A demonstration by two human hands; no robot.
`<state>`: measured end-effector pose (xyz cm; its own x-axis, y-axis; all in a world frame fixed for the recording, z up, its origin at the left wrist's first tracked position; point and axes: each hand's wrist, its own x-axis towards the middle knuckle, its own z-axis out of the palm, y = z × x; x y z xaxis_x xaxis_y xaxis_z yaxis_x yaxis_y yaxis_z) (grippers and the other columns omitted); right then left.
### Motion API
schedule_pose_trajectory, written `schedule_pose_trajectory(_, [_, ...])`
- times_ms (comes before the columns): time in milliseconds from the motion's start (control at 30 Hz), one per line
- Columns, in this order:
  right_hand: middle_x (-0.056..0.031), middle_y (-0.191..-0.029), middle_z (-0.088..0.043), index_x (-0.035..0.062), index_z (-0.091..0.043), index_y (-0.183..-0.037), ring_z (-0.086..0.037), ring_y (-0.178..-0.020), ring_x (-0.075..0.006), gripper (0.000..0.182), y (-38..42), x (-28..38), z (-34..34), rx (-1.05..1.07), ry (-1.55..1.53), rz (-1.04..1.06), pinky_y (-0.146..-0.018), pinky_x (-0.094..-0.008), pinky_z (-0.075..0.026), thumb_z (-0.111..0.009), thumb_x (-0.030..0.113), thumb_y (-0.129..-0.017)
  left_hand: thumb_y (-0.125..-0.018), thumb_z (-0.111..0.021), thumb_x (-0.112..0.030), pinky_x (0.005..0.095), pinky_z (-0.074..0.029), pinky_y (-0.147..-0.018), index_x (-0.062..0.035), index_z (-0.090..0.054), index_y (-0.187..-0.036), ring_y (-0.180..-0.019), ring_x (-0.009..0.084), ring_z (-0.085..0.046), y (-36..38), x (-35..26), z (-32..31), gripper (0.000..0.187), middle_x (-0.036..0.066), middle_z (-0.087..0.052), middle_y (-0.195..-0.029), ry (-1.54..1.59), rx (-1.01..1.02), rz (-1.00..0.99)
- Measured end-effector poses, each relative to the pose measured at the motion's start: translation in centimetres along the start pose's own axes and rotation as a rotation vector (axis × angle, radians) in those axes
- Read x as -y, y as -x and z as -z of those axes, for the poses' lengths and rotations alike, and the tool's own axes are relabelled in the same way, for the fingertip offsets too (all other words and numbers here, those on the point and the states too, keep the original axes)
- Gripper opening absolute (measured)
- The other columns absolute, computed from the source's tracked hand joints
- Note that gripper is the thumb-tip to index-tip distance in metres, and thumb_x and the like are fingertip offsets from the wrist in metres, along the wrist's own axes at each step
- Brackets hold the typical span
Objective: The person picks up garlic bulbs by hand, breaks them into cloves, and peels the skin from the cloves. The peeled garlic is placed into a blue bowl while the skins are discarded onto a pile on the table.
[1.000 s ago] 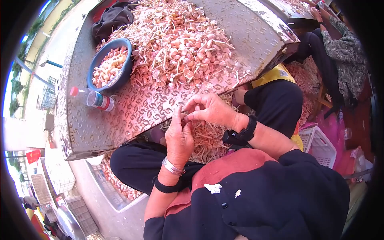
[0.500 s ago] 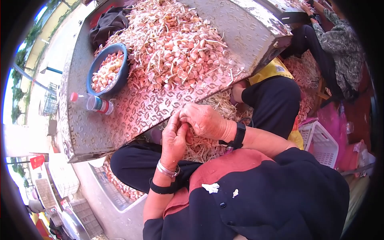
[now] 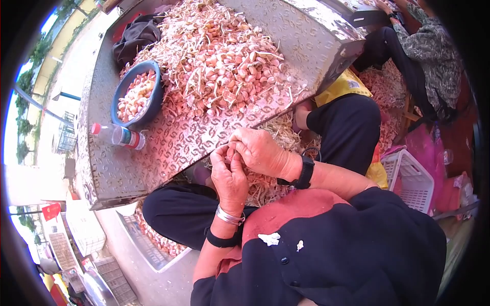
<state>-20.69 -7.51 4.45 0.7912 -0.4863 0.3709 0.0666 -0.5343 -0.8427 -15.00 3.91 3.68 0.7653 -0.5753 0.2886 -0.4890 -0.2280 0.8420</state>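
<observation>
My left hand (image 3: pixel 229 179) and my right hand (image 3: pixel 261 154) meet at the near edge of the metal table (image 3: pixel 178 153). Both are closed, fingertips pinched together and touching. Whatever small thing lies between them is hidden by the fingers. Beyond them on the table spreads a large heap of garlic cloves (image 3: pixel 240 71) mixed with dry stalks and skins. To its left stands a blue bowl (image 3: pixel 159 94) holding loose cloves. Stalks and skins (image 3: pixel 265 186) lie below my hands, between my knees.
A plastic bottle (image 3: pixel 127 137) with a red cap lies near the bowl; dark cloth (image 3: pixel 138 41) sits behind it. A crate (image 3: pixel 162 266) of garlic stands by my left knee, a white basket (image 3: pixel 416 186) at right. Another person in a patterned sleeve (image 3: pixel 434 51) sits at upper right.
My left hand and forearm have shifted right and turned more upright, closer under my right hand. My right hand has risen slightly. The view has moved a little.
</observation>
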Motion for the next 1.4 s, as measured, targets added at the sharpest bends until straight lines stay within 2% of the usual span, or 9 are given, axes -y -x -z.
schedule_pose_trajectory(233, [-0.0138, -0.079, -0.061, 0.0024, -0.057, -0.092, -0.063, -0.071, -0.0269, 0.009, 0.3, 1.4, 0.7, 0.070, -0.199, -0.072, -0.063, -0.0329, -0.048, -0.057, 0.006, -0.084, -0.091, -0.048, -0.002, 0.0327, -0.050, -0.068, 0.0011, -0.055, -0.104, -0.078, 0.0271, -0.065, -0.7, -1.8, 1.6, 0.015, 0.017, -0.064, -0.088, -0.116, 0.048, -0.119])
schedule_pose_trajectory(500, [-0.0111, -0.078, -0.062, 0.0027, -0.053, -0.099, -0.063, -0.069, -0.0221, 0.012, 0.5, -0.6, -0.2, -0.031, -0.098, 0.092, -0.060, -0.0298, -0.047, -0.052, 0.005, -0.088, -0.091, -0.050, -0.003, 0.0276, -0.047, -0.060, 0.0010, -0.055, -0.106, -0.067, 0.0178, -0.060, -0.2, -1.7, 2.0, 0.017, 0.011, -0.062, -0.081, -0.073, 0.072, -0.219])
schedule_pose_trajectory(567, [-0.0067, -0.077, -0.062, 0.0029, -0.055, -0.099, -0.064, -0.067, -0.0155, 0.012, -0.6, -3.6, -0.1, -0.125, -0.390, -0.257, -0.054, -0.0246, -0.046, -0.051, 0.007, -0.089, -0.091, -0.049, -0.003, 0.0239, -0.045, -0.056, 0.0004, -0.054, -0.107, -0.062, 0.0130, -0.057, 0.0, -2.0, 2.2, 0.017, 0.007, -0.060, -0.078, -0.041, 0.111, -0.199])
schedule_pose_trajectory(733, [-0.0067, -0.071, -0.062, -0.0024, -0.058, -0.099, -0.061, -0.056, -0.0111, 0.018, -1.2, -2.8, 3.6, 0.287, -0.447, -0.594, -0.043, -0.0203, -0.045, -0.054, 0.012, -0.088, -0.094, -0.049, -0.012, 0.0183, -0.035, -0.046, -0.0009, -0.055, -0.111, -0.057, 0.0037, -0.045, -0.6, -4.0, 3.8, 0.021, 0.000, -0.056, -0.078, 0.808, 0.385, 0.394])
schedule_pose_trajectory(867, [-0.0092, -0.070, -0.064, -0.0030, -0.060, -0.099, -0.060, -0.053, -0.0121, 0.020, 0.2, -4.7, 2.1, 0.403, -0.295, -0.560, -0.041, -0.0224, -0.046, -0.055, 0.013, -0.087, -0.091, -0.048, -0.011, 0.0166, -0.030, -0.050, 0.0023, -0.052, -0.111, -0.057, 0.0045, -0.040, -1.1, -6.4, 5.8, 0.024, 0.003, -0.054, -0.077, 1.021, 0.554, 0.433])
schedule_pose_trajectory(1000, [-0.0085, -0.081, -0.066, -0.0016, -0.058, -0.109, -0.059, -0.060, -0.0123, 0.025, -0.8, -3.6, 3.3, 0.386, -0.413, -0.758, -0.052, -0.0232, -0.050, -0.054, 0.010, -0.088, -0.083, -0.057, -0.010, 0.0264, -0.040, -0.049, 0.0070, -0.047, -0.101, -0.055, 0.0190, -0.050, 0.3, -13.8, 9.7, 0.027, 0.010, -0.054, -0.067, 1.139, 0.794, 0.320])
schedule_pose_trajectory(1033, [-0.0096, -0.090, -0.064, -0.0015, -0.056, -0.112, -0.060, -0.069, -0.0125, 0.027, -0.7, -4.2, 3.2, 0.341, -0.608, -0.726, -0.059, -0.0240, -0.050, -0.053, 0.009, -0.088, -0.084, -0.056, -0.008, 0.0316, -0.045, -0.053, 0.0087, -0.049, -0.098, -0.059, 0.0261, -0.055, -1.0, -13.9, 9.8, 0.023, 0.016, -0.058, -0.071, 1.249, 1.183, 0.059])
schedule_pose_trajectory(1100, [-0.0115, -0.111, -0.058, -0.0029, -0.049, -0.121, -0.060, -0.093, -0.0154, 0.033, -0.7, -5.2, 3.5, 0.383, -0.869, -0.628, -0.075, -0.0274, -0.051, -0.049, 0.004, -0.089, -0.088, -0.053, -0.006, 0.0287, -0.045, -0.052, 0.0032, -0.051, -0.096, -0.058, 0.0196, -0.057, 0.4, -16.1, 8.5, 0.012, 0.009, -0.059, -0.077, 1.419, 1.112, -0.311])
schedule_pose_trajectory(1400, [-0.0138, -0.107, -0.061, -0.0025, -0.049, -0.123, -0.062, -0.094, -0.0178, 0.034, -0.5, -2.6, 3.4, 0.395, -0.814, -0.385, -0.073, -0.0280, -0.054, -0.046, -0.003, -0.090, -0.088, -0.053, -0.007, 0.0303, -0.047, -0.056, 0.0045, -0.054, -0.096, -0.064, 0.0261, -0.059, 1.3, -16.5, 7.9, 0.014, 0.015, -0.060, -0.080, 1.462, 1.081, -0.206])
